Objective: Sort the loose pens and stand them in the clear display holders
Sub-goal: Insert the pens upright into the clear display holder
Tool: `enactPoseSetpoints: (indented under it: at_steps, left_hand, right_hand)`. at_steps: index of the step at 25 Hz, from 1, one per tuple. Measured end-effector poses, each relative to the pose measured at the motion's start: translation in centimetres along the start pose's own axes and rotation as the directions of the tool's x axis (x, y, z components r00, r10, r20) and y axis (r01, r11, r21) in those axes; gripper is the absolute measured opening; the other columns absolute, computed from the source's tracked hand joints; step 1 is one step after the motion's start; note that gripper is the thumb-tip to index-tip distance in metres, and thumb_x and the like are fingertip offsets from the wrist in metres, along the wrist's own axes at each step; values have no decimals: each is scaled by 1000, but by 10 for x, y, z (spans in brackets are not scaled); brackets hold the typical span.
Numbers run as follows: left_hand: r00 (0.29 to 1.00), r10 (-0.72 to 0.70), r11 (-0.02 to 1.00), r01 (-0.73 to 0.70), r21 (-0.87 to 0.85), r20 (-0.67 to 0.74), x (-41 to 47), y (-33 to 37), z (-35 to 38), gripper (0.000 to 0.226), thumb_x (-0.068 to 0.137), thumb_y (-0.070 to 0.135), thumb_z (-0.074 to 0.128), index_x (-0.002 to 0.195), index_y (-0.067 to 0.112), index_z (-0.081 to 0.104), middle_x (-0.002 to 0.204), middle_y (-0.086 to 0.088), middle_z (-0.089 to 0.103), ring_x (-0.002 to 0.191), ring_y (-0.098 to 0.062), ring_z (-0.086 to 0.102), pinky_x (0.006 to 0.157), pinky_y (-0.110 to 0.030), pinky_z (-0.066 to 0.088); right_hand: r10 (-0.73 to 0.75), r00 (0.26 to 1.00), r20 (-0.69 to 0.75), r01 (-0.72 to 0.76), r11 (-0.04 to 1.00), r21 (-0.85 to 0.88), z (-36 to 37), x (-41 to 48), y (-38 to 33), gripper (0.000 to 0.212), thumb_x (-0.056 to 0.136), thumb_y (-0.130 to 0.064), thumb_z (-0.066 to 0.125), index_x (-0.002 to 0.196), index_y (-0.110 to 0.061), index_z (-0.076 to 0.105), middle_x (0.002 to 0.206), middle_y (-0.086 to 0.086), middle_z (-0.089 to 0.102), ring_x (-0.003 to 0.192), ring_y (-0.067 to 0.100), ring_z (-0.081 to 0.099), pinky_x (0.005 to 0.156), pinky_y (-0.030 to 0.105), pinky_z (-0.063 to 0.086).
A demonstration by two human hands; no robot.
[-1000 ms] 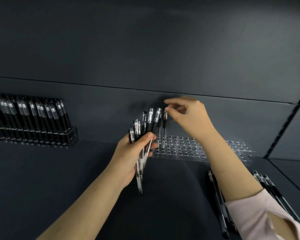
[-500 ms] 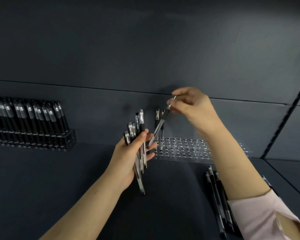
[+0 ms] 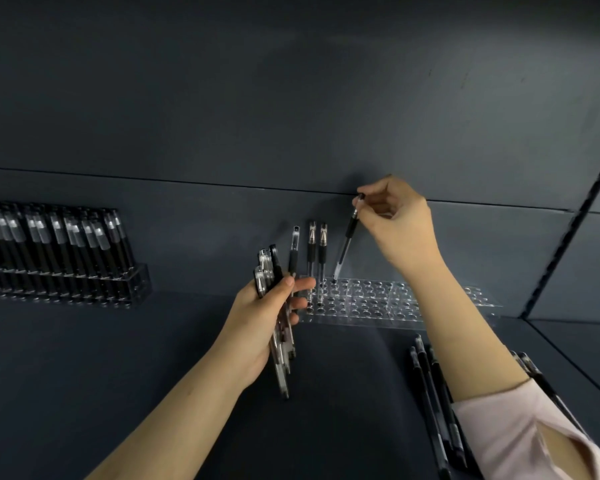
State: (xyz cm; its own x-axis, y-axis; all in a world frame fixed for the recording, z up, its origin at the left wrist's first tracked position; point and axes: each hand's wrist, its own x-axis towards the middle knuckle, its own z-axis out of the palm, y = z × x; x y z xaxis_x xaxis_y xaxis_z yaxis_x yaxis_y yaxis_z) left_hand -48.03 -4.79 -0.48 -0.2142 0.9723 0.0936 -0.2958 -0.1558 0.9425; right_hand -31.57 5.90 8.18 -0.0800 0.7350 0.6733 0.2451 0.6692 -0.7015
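1. Two pens (image 3: 311,251) stand upright, side by side, in holes at the left end of the clear holder (image 3: 371,308).
2. The right hand (image 3: 395,223) pinches the top of a tilted pen (image 3: 347,240) between thumb and fingertips. Its lower end sits at a back-row hole just right of the standing pair; whether it is already in the hole is hard to make out.
3. The left hand (image 3: 264,320) grips a bundle (image 3: 283,355) just left of the holder, thumb across the front and fingers curled behind. The pens overlap and the palm hides them, so their number cannot be told.
4. The right forearm crosses in front of the holder and hides part of its right half.
5. Loose pens (image 3: 426,396) lie on the table (image 3: 84,375) at the right, partly under the forearm and sleeve (image 3: 516,438), and are cut off by the bottom edge.
6. A full holder (image 3: 132,282) at far left is cut off by the frame edge, its pens blurred.
7. Both holders stand at the table's back edge, near the wall (image 3: 291,98). Open holes run rightward from the tilted pen, and dark table stretches between the two holders.
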Motion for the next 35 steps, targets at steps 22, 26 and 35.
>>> enactPoseSetpoints:
  at_steps: [22,26,35]
  left_hand:
    - [1000,-25,996,24,-86,-10,-2,2,2,20,92,15,64,111,12,68,98,-4,76,84,-17,73,66,-25,58]
    - [1000,-29,998,29,-54,12,-3,2,2,23,92,18,63,114,13,65,102,-3,76,84,-16,73,65,-24,58]
    - [999,-31,999,33,-42,30,-4,1,3,23,92,20,64,112,10,64,103,-5,76,87,-15,73,65,-22,56]
  right_hand:
    - [52,980,191,5,959,-283,14,-14,10,19,82,-8,67,97,-21,66,80,-8,63,65,0,56,62,0,40]
    - [79,980,183,-21,954,-298,12,-11,7,24,81,-13,70,103,-19,65,82,-9,63,63,-3,57,61,-2,38]
    - [115,915,387,-145,988,50,10,-11,-18,9,85,-18,71,93,-13,71,81,3,70,73,21,67,77,34,59]
